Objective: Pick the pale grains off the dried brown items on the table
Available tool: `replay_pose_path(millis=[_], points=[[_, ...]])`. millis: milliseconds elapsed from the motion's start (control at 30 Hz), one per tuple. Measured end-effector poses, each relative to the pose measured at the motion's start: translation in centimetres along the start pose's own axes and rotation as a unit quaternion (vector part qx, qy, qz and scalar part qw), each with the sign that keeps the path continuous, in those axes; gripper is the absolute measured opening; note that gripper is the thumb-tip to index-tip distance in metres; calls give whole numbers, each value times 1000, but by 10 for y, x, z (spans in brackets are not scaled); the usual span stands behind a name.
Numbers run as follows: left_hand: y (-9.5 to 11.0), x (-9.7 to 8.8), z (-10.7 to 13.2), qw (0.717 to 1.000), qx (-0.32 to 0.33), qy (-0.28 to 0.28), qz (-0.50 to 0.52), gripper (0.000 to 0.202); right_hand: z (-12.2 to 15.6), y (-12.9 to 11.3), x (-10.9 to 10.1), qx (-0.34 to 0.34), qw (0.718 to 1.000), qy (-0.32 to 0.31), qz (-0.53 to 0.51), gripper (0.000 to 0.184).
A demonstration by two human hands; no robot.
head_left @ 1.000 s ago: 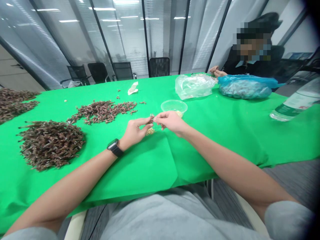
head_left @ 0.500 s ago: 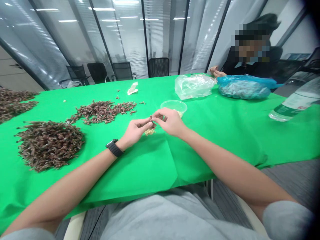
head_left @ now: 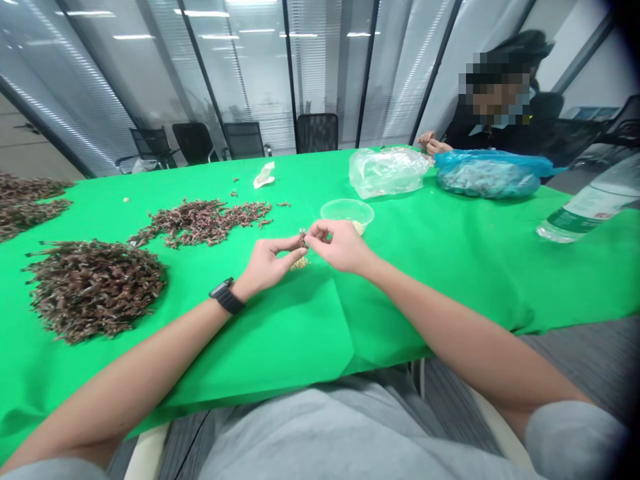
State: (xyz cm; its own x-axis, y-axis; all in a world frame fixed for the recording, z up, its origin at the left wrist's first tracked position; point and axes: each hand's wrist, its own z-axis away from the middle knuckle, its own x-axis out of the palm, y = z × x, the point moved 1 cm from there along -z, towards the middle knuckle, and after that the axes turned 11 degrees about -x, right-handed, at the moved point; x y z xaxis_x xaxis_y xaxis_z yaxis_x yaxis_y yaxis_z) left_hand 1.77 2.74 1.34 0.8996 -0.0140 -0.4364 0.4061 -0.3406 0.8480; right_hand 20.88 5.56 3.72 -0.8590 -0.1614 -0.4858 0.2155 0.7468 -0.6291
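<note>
My left hand (head_left: 267,263) and my right hand (head_left: 339,245) meet over the green tablecloth (head_left: 425,267), fingertips pinched together on one small brown pod (head_left: 302,237). A little pale heap of seeds (head_left: 300,264) lies on the cloth right under them. Just behind my right hand stands a clear plastic bowl (head_left: 347,213) with some pale seeds in it. A black watch (head_left: 227,296) is on my left wrist.
Brown pod heaps lie at left (head_left: 93,287), mid-left (head_left: 200,220) and far left (head_left: 25,207). A clear bag (head_left: 387,172) and a blue bag (head_left: 487,175) sit at the back right before another person (head_left: 500,120). A water bottle (head_left: 590,207) lies at right.
Both hands stay pinched on the pod and have shifted only slightly; the fingers have worked at it. The view has drifted a little.
</note>
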Motion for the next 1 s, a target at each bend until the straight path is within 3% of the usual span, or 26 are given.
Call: replay_pose_path(millis=[133,200,400,633,867,1000], points=[[4,-5,1,995,51,18,-78,36,-2,2,0,152,977,-25,-145,21],[3,-5,0,996,46,16,-74,37,-2,4,-1,171,970,-29,-169,23],[0,1,0,996,-52,-30,71,44,-1,8,-2,0,1000,27,4,17],[-1,3,-2,984,-87,-46,146,46,2,14,-3,-193,971,2,142,12],[-1,3,0,994,-46,-54,80,43,3,9,-8,-238,946,-57,212,16],[3,2,4,999,19,-11,-26,39,4,3,-6,-207,959,-52,186,18]])
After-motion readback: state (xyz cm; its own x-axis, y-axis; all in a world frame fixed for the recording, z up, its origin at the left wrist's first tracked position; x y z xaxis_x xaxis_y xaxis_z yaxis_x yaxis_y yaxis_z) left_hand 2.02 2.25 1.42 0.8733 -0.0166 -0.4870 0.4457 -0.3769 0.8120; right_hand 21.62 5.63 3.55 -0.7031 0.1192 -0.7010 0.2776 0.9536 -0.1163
